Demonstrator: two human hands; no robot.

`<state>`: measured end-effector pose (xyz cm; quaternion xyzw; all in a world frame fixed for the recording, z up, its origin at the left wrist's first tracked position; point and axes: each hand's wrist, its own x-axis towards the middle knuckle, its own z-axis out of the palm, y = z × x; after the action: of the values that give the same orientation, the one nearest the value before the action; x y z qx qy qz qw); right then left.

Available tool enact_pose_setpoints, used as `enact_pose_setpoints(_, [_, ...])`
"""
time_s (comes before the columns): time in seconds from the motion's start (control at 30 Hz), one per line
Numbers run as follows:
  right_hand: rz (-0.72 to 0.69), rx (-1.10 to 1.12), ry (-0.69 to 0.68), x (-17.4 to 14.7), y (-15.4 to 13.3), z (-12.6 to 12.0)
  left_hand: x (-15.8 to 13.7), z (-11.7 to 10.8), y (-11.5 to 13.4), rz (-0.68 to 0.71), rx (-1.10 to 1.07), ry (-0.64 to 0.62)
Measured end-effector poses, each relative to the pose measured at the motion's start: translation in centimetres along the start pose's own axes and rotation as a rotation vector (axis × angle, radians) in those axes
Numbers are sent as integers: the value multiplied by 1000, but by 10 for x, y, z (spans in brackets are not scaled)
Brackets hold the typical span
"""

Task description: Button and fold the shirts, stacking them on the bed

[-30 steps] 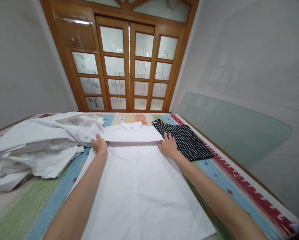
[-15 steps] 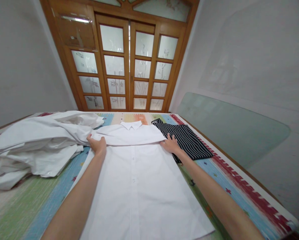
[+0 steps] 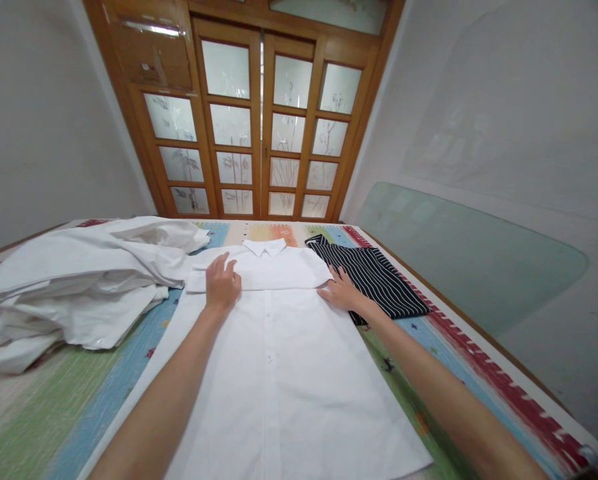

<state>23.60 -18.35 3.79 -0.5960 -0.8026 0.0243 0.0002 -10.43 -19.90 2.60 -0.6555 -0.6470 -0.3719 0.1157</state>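
Note:
A white button-up shirt lies front up, its collar at the far end. One of its sleeves is laid flat across the chest as a wide band. My left hand rests on the left part of this band, fingers apart and not gripping. At the band's right end, my right hand has its thumb and fingers about the corner of the cloth, beside the shirt's edge. Part of that corner is hidden beneath the fingers.
Loosely heaped white garments lie to the left, touching the shirt's shoulder area. On the right is a folded black garment with white stripes. A colourful patterned cover lies underneath. Wooden glazed doors stand beyond, with walls on both sides.
My left hand has let go of the band's left end and moved right onto the cloth. The right hand stays at its corner. The view has shifted slightly.

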Motion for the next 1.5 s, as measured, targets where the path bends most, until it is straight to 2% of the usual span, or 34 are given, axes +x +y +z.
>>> enact_pose_setpoints(0.13, [-106, 95, 115, 5, 5, -6, 0, 18, -6, 101, 19, -291])
enact_pose_setpoints(0.23, [-148, 285, 212, 9, 3, -16, -1, 24, -11, 100, 58, -354])
enact_pose_setpoints(0.3, [-77, 477, 277, 13, -1, -22, -1, 24, -13, 107, 75, -355])
enact_pose_setpoints(0.4, [178, 726, 361, 26, -7, -28, -1, 23, -12, 117, 81, -347])
enact_pose_setpoints(0.5, [394, 749, 285, 43, -11, -34, -2, 21, -10, 122, 81, -340])
enact_pose_setpoints(0.6, [451, 622, 198, 59, -12, -42, -2, 19, -9, 123, 64, -328])
enact_pose_setpoints(0.8, [412, 714, 23, 76, -8, -48, -1, 16, -7, 111, 40, -314])
enact_pose_setpoints(0.97, [274, 931, -55, 76, 7, -47, -1, 15, -7, 111, 49, -326])
enact_pose_setpoints(1.1, [157, 1040, -48, 74, 21, -47, -1, 17, -7, 101, 44, -320])
enact_pose_setpoints(1.27, [270, 980, 30, 71, 23, -46, -1, 17, -8, 105, 48, -323])
enact_pose_setpoints(1.37, [321, 976, -43, 65, 21, -48, -1, 17, -8, 115, 52, -330])
enact_pose_setpoints(1.5, [270, 974, -165, 59, 21, -51, -2, 17, -5, 148, 87, -270])
